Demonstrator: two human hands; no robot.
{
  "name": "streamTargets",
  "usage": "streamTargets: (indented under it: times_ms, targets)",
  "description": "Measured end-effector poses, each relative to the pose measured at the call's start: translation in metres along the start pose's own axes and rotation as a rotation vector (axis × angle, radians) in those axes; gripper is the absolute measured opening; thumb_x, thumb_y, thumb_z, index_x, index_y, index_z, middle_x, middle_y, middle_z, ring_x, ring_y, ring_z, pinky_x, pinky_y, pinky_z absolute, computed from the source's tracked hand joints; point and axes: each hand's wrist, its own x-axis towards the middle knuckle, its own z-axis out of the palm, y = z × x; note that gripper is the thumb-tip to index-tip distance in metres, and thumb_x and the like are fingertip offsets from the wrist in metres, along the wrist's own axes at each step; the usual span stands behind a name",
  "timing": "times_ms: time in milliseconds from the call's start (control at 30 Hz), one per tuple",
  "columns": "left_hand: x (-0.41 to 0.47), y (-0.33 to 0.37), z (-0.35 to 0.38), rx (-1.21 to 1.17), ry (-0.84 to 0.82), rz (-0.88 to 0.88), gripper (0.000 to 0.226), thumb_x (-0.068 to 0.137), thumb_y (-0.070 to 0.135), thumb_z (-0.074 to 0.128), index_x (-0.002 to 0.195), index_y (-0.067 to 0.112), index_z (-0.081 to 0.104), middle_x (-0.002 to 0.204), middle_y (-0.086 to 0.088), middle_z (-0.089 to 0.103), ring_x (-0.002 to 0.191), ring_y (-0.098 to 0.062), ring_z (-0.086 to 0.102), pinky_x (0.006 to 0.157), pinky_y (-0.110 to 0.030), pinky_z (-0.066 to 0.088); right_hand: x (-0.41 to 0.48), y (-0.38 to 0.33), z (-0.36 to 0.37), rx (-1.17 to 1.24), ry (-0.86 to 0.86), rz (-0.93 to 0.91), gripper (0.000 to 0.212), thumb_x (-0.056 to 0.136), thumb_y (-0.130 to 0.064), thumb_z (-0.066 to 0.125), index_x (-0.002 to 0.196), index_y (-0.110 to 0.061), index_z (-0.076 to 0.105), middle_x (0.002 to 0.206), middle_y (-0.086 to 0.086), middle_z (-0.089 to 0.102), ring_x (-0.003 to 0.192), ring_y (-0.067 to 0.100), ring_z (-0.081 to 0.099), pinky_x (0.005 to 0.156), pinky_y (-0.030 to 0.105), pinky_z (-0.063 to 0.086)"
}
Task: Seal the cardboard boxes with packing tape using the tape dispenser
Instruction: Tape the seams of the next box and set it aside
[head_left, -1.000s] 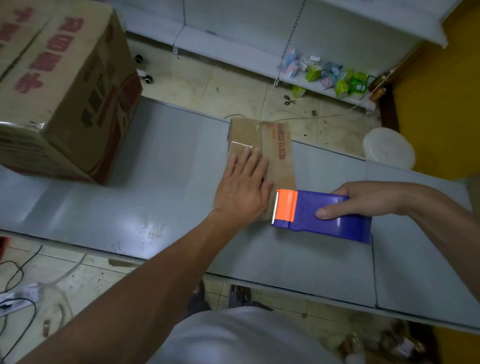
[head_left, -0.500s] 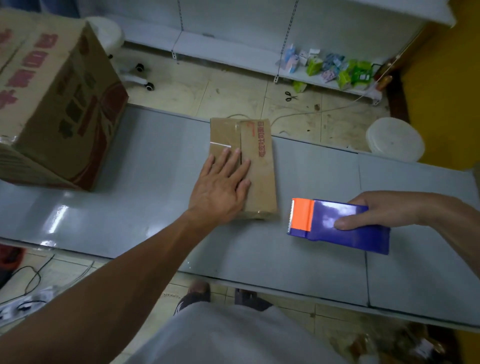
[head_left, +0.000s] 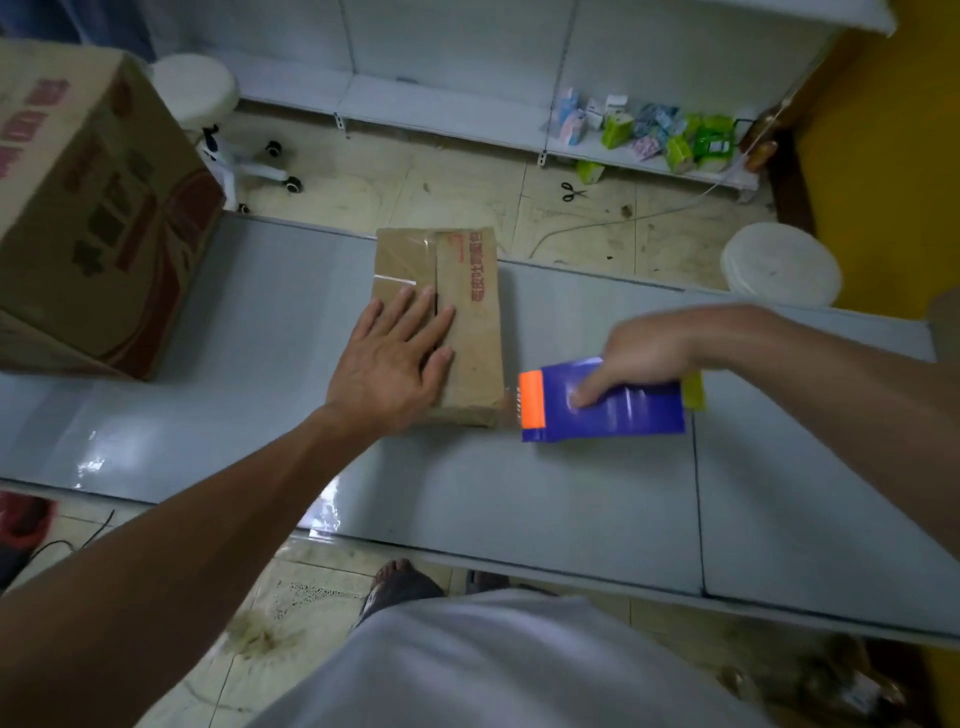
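Head view: left hand (head_left: 395, 364) lies flat, fingers spread, pinning the small cardboard box (head_left: 457, 312) on the table (head_left: 571, 499). Right hand (head_left: 644, 353) grips the tape dispenser (head_left: 602, 408) at its near corner; press firmly, pull straight along the seam.

Small flat cardboard box (head_left: 467, 322) lying on table, flaps closed, blue tape dispenser (head_left: 602, 408) apparently touching its near corner

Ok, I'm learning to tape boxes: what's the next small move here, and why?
Probably press the dispenser's orange end onto the small box's near right corner. The right hand has it right beside that edge, the left hand lies flat on the box, and the centre seam looks open.
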Motion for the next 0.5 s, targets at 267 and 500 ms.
streamTargets:
  times_ms: [267,500]
  targets:
    - [-0.002,0.002,-0.006,-0.002,0.004,0.004,0.067,0.094,0.055,0.005,0.156,0.029,0.012,0.164,0.004,0.004,0.151,-0.014,-0.003,0.12,-0.035,-0.007,-0.007,-0.012,-0.013,-0.543,0.31,0.157,0.019,0.08,-0.031,0.064,0.069,-0.016,0.062,0.073,0.003,0.059,0.061,0.018,0.054,0.064,0.028,0.045]
    - [0.0,0.002,-0.006,0.026,-0.022,0.004,0.076,0.088,0.06,-0.007,0.156,0.03,0.008,0.164,0.005,0.002,0.151,-0.014,-0.005,0.12,-0.036,-0.006,0.001,0.04,0.047,-0.065,0.794,0.083,0.052,0.085,-0.068,0.046,0.08,-0.017,0.053,0.082,0.002,0.059,0.08,0.025,0.057,0.061,0.029,0.034]
